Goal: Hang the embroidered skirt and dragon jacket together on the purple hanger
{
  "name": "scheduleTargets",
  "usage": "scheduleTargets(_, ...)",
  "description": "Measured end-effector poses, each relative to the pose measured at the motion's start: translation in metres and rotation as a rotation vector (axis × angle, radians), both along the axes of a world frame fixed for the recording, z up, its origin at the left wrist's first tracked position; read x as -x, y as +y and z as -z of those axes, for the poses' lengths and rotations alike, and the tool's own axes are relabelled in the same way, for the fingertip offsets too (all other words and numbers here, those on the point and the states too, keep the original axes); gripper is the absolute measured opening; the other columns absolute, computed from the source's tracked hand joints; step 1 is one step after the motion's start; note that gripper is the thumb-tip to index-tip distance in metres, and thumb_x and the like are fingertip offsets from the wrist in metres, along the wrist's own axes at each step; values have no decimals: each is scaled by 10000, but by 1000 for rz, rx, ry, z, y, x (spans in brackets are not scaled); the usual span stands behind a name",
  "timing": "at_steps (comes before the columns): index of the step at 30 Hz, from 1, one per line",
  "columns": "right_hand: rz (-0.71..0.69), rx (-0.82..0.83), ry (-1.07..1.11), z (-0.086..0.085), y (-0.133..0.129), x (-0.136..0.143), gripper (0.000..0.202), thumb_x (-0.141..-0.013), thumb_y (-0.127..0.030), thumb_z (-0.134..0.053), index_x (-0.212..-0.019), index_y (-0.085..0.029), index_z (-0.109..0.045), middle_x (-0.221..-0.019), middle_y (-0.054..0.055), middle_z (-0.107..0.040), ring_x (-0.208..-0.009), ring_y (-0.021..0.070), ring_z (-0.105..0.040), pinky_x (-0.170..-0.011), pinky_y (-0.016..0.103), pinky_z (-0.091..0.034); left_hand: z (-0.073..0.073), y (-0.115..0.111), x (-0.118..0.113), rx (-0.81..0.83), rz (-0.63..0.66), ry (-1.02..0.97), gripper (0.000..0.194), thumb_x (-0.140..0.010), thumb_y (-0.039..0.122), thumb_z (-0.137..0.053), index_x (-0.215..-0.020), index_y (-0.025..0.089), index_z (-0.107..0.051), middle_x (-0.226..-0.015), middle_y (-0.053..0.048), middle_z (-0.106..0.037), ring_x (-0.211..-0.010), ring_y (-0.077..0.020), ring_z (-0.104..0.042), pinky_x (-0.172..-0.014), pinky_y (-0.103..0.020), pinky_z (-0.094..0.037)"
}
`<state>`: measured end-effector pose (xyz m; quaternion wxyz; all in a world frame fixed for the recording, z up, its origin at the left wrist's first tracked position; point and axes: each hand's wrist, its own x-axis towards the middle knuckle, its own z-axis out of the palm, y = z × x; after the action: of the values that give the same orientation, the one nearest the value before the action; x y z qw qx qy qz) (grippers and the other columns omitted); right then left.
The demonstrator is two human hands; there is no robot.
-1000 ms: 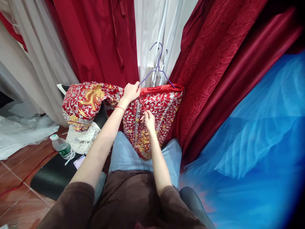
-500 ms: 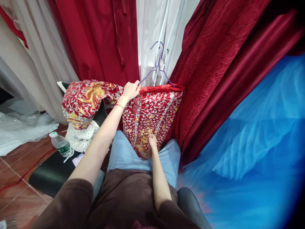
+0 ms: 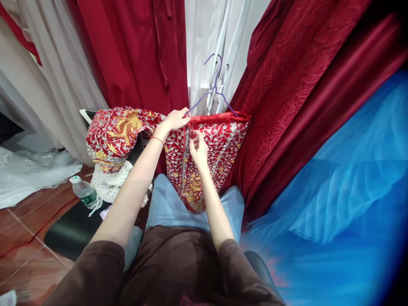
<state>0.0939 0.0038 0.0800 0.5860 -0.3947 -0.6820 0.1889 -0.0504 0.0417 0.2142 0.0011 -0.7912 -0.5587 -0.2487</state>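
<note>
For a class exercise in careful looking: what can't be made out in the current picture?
All in the head view:
Purple hanger: left tip hidden by the left hand.
Right hand: what, if anything, it pinches is too small to tell.
Pale card: partly hidden behind the left forearm.
Bottle: printing too small to read.
Blue tulle: blurred, cut off by the right edge.

Red cord [image 3: 192, 134] at right hand [image 3: 199, 149] (details indistinct)

No lettering can be read; the green label [image 3: 90, 199] on the plastic water bottle [image 3: 82, 188] is too small to make out.
</note>
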Motion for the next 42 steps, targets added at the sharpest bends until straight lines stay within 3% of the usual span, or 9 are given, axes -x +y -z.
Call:
scheduleTargets(4, 99, -73, -114, -31, 11, 12, 367, -974, -282, -475, -1333, -226, -525, -905, 35, -642, -826, 186, -620, -831, 355, -543, 0, -2, 0, -6, -22, 9, 338, -911, 300, -472, -1186, 208, -646, -995, -68, -754, -929, -254, -688, -856, -334, -465)
scheduleTargets(12, 142, -153, -81, -45, 24, 10, 134, -951, -287, -519, -1028, -220, -604, -751, -12, -587, -699, 159, -554, -728, 303, -492, 1, -4, -1, -17, -17, 38, 387, -841, 310, -552, -1209, 217, -633, -1045, -69, -748, -967, -272, -691, -846, -334, -475)
scheduleTargets(17, 35, -183, -124, -40, 21, 0, 104, -927, -278, -523, -863, -218, -578, -662, -47, -507, -596, 126, -459, -637, 260, -419, 2, -6, -4, -36, -39, 42, 411, -819, 270, -562, -1221, 226, -636, -1058, -69, -753, -1022, -291, -693, -891, -345, -478)
scheduleTargets(21, -41, -171, -360, -30, 12, -5, 139, -959, -251, -500, -866, -207, -593, -726, -19, -582, -666, 137, -511, -693, 274, -417, 2, -7, -5, -27, -50, 36, 392, -853, 295, -539, -1224, 219, -638, -1045, -69, -753, -1029, -291, -691, -909, -356, -483)
scheduleTargets(26, -249, 237, -874, -4, 10, 3, 146, -879, -121, -637, -761, -193, -590, -669, -21, -604, -596, 122, -513, -620, 262, -400, 3, -6, -4, -49, -38, 40, 418, -837, 291, -563, -1240, 213, -640, -1037, -72, -754, -1031, -299, -689, -916, -363, -480)
scheduleTargets(29, -294, 325, -921, 8, 12, 7, 240, -754, -128, -786, -638, -193, -586, -563, -40, -572, -515, 112, -490, -539, 251, -383, 2, -6, -4, -27, -38, 7, 388, -877, 282, -509, -1233, 214, -648, -1008, -77, -754, -1009, -301, -693, -908, -375, -476)
scheduleTargets(33, -221, 235, -791, -2, 7, 8, 75, -876, -186, -646, -806, -208, -659, -744, -1, -690, -657, 145, -596, -641, 282, -452, 1, -4, -4, 18, -54, -37, 405, -996, 326, -330, -1217, 227, -655, -1050, -83, -751, -1055, -296, -683, -915, -377, -465)
scheduleTargets(38, 97, -7, -360, -36, 4, 6, 220, -955, -260, -477, -1130, -214, -602, -796, 18, -666, -726, 187, -619, -747, 349, -506, 4, 1, -3, -23, -44, -23, 372, -986, 325, -387, -1224, 221, -651, -1057, -84, -752, -1058, -305, -683, -930, -384, -457)
scheduleTargets(42, 101, -105, -279, -54, 12, 6, 429, -942, -215, -441, -1369, -198, -477, -929, 64, -679, -810, 213, -644, -812, 390, -538, 6, 4, -1, -29, -41, -23, 376, -964, 292, -401, -1241, 220, -644, -1072, -88, -749, -1048, -308, -686, -919, -391, -464)
